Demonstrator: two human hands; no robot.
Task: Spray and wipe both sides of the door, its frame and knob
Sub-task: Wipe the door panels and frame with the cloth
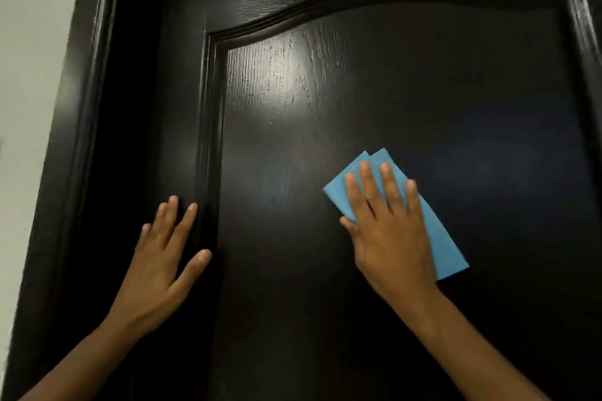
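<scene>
Black wood-grain door (358, 91) fills most of the frame, shut in its dark frame (81, 107) running up the left side, with an arched raised panel and glare at upper centre. Folded blue cloth (446, 238) lies flat against the panel at centre right, tilted with its long edge running upper left to lower right, partly covered. Knob not in view.
</scene>
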